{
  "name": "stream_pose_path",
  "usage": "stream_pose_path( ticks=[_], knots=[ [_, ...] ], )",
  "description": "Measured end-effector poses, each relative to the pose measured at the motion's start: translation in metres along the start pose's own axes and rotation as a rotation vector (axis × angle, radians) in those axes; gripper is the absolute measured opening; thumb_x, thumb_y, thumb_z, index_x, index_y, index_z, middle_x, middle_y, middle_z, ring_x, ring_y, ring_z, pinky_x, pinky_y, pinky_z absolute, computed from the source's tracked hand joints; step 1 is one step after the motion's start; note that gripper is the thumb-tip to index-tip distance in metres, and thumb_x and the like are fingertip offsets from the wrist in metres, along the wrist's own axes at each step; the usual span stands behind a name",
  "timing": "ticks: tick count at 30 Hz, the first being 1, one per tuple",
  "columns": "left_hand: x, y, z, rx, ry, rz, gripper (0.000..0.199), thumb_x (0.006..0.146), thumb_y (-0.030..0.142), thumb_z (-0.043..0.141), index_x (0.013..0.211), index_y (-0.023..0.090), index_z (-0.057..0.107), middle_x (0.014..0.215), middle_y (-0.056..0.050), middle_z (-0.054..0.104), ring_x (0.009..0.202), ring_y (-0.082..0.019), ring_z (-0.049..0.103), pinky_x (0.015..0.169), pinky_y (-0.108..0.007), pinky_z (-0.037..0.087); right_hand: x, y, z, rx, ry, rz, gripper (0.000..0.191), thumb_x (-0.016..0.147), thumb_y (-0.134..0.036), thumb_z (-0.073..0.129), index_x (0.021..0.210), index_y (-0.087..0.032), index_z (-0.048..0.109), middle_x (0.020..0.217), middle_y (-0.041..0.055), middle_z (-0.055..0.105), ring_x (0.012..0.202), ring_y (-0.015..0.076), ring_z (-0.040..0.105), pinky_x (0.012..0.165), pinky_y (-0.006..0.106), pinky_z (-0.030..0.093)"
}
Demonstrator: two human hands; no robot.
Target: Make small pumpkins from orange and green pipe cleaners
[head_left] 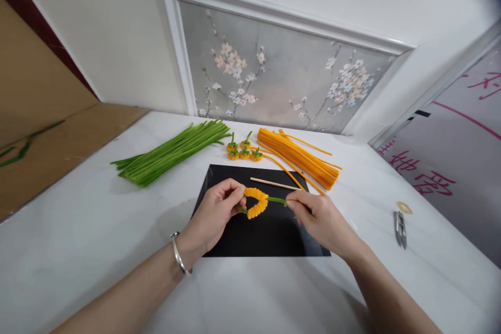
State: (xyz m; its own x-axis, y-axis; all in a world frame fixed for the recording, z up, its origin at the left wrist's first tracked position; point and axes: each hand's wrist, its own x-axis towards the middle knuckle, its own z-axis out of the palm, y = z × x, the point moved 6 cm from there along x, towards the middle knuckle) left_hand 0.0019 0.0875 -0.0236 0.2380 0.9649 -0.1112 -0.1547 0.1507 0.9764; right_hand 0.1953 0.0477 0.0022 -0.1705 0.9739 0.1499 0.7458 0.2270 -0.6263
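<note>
Over a black mat [266, 241], hands [215, 214] [323, 219] hold a green-ended yellow coil [256, 211].

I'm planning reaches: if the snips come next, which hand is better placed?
Probably the right hand: the snips lie on its side of the table, farther from the left hand. It pinches the green stem, so would have to let go first, while the left hand holds the orange loop.

Single head-worn camera: positioned above the white tabletop [97, 240], facing forward and down. Close range: left hand [213, 213], 7 o'clock; right hand [323, 218], 4 o'clock. Farther: blossom-painted wall panel [279, 70], 12 o'clock.
</note>
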Motion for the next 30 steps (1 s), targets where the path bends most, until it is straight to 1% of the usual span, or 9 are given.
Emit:
stream_pose_path(
  ticks=[4,7,10,12,16,18,22,26,30],
  knots=[
    [0.000,0.001,-0.001,0.014,0.014,0.018,0.025,0.080,0.034,0.067,0.069,0.016,0.055,0.070,0.003,0.051,0.068,-0.010,0.048,0.066,-0.022,0.044,-0.003,0.002,0.003,-0.007,-0.131,-0.018,0.020,0.092,-0.025,0.042,0.081,-0.024,0.059,0.052,-0.0058,0.052,0.047,0.0126,0.052,0.051,0.023,0.040],
    [-0.002,0.001,0.003,0.045,-0.009,0.043,0.023,0.083,0.034,0.063,0.071,0.016,0.055,0.071,0.003,0.052,0.069,-0.010,0.049,0.067,-0.022,0.045,-0.003,0.003,0.011,0.067,-0.219,-0.009,0.015,0.093,-0.026,0.043,0.090,-0.024,0.058,0.059,-0.0053,0.059,0.053,0.0128,0.057,0.056,0.024,0.044],
    [-0.007,0.002,0.014,0.206,-0.093,0.087,0.023,0.087,0.035,0.057,0.074,0.017,0.056,0.067,0.003,0.053,0.065,-0.011,0.050,0.064,-0.023,0.044,0.000,-0.004,0.015,0.188,-0.138,-0.048,0.025,0.092,-0.032,0.048,0.116,-0.023,0.052,0.086,0.0002,0.068,0.075,0.0147,0.064,0.069,0.027,0.049],
    [-0.011,0.001,0.022,0.325,-0.149,0.107,0.024,0.088,0.036,0.055,0.074,0.017,0.057,0.065,0.003,0.054,0.063,-0.012,0.050,0.061,-0.023,0.043,0.002,-0.012,0.019,0.272,-0.077,-0.089,0.032,0.092,-0.033,0.049,0.122,-0.022,0.049,0.095,0.0026,0.068,0.082,0.0148,0.064,0.073,0.027,0.050],
    [-0.016,-0.002,0.032,0.358,-0.215,0.111,0.023,0.087,0.034,0.055,0.072,0.017,0.057,0.068,0.002,0.055,0.061,-0.012,0.052,0.059,-0.023,0.044,0.002,-0.024,0.027,0.322,-0.011,-0.106,0.012,0.090,-0.029,0.053,0.092,-0.020,0.060,0.078,0.0004,0.066,0.068,0.0123,0.062,0.064,0.023,0.050],
    [-0.017,-0.003,0.034,0.298,-0.240,0.082,0.025,0.086,0.035,0.056,0.069,0.017,0.056,0.069,0.002,0.054,0.062,-0.012,0.052,0.059,-0.023,0.045,0.001,-0.027,0.030,0.350,-0.028,-0.106,0.012,0.089,-0.028,0.054,0.084,-0.019,0.060,0.073,-0.0001,0.064,0.062,0.0112,0.060,0.059,0.021,0.048],
    [-0.018,-0.001,0.034,0.216,-0.251,0.096,0.027,0.087,0.034,0.056,0.066,0.017,0.054,0.069,0.002,0.053,0.064,-0.011,0.049,0.061,-0.023,0.045,0.001,-0.024,0.034,0.437,-0.063,-0.065,0.015,0.090,-0.030,0.052,0.084,-0.019,0.059,0.073,0.0003,0.066,0.062,0.0114,0.060,0.058,0.021,0.048],
    [-0.017,0.000,0.031,0.191,-0.214,0.099,0.025,0.086,0.037,0.057,0.071,0.017,0.057,0.071,0.001,0.053,0.066,-0.012,0.049,0.062,-0.024,0.047,0.002,-0.017,0.030,0.404,0.009,0.014,0.015,0.087,-0.032,0.055,0.083,-0.018,0.059,0.069,0.0000,0.062,0.060,0.0115,0.058,0.055,0.020,0.045],
    [-0.016,-0.004,0.028,0.084,-0.173,0.047,0.026,0.082,0.040,0.062,0.071,0.017,0.057,0.082,0.001,0.053,0.075,-0.013,0.053,0.075,-0.029,0.054,0.003,-0.014,0.025,0.393,0.083,0.051,0.018,0.086,-0.034,0.055,0.079,-0.018,0.058,0.065,-0.0007,0.057,0.056,0.0111,0.053,0.051,0.020,0.042]
  ],
)
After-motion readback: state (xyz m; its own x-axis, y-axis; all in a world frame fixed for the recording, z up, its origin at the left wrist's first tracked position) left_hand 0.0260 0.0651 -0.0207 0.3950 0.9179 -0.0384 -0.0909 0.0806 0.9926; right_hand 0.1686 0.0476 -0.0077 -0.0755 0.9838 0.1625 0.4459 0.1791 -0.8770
